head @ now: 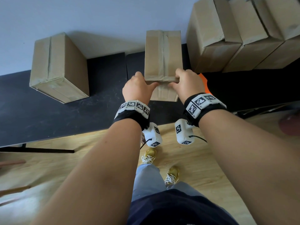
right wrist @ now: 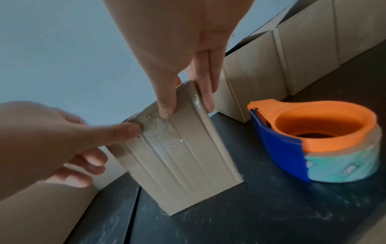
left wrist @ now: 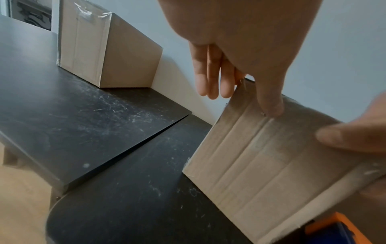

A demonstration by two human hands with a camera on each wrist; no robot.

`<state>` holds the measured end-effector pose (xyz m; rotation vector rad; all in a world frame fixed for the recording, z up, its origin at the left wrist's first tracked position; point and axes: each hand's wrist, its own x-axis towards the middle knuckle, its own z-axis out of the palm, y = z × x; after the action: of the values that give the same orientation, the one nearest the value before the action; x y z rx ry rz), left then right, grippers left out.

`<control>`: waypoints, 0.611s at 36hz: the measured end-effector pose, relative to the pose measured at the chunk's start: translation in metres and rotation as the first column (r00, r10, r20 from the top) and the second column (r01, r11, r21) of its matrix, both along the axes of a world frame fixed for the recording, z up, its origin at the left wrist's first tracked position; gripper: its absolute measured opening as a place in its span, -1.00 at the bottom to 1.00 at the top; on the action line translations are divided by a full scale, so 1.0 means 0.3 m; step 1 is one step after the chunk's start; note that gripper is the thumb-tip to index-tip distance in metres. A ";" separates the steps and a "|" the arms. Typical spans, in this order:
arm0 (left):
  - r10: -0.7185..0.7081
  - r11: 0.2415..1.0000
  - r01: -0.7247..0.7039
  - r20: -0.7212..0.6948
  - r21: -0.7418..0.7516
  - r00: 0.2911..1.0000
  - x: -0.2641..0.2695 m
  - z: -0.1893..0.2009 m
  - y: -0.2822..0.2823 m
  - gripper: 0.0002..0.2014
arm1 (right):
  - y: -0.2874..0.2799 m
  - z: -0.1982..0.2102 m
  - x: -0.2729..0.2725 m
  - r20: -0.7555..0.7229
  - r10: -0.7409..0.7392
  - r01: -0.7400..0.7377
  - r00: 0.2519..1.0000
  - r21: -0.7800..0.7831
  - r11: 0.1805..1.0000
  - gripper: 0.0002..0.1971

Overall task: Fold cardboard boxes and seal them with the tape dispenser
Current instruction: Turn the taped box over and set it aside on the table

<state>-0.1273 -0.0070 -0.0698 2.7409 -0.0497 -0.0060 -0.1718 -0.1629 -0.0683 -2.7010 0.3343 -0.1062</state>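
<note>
On the black table (head: 48,111), right by the wall, both hands are clamped on the same taped cardboard box (head: 163,54). Left hand (head: 138,88) pinches its near top edge, thumb on the front face and fingers over the left side. Right hand (head: 189,82) does the same on the other corner. Tape dispenser (right wrist: 315,140) sits just to the right of the box, mostly hidden behind the right wrist from overhead. More boxes (head: 235,33) stacked at the far right are cut off.
</note>
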 end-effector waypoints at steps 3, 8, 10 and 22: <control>-0.011 0.999 0.011 -0.005 -0.051 1.000 0.010 -0.007 -0.003 -0.45 | -0.043 -0.020 -0.025 0.037 -0.016 0.011 0.999 0.152 0.988 -0.73; -0.033 0.998 0.033 -0.006 -0.052 0.999 0.015 -0.013 -0.001 -0.48 | -0.060 -0.036 -0.050 0.108 -0.065 0.028 0.992 0.310 0.950 -0.64; -0.033 0.998 0.033 0.000 -0.062 0.999 0.009 -0.016 0.000 -0.48 | -0.049 -0.036 -0.050 0.121 -0.076 0.036 0.990 0.304 0.952 -0.65; 0.013 0.973 -0.029 -0.074 -0.229 0.997 0.026 -0.009 0.036 -0.80 | -0.047 -0.042 -0.034 0.107 -0.130 0.087 0.986 0.342 0.936 -0.68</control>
<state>-0.1196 0.0037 -0.0726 2.5072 -0.0011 -0.0878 -0.1820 -0.1769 -0.0810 -2.3245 0.4215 -0.2321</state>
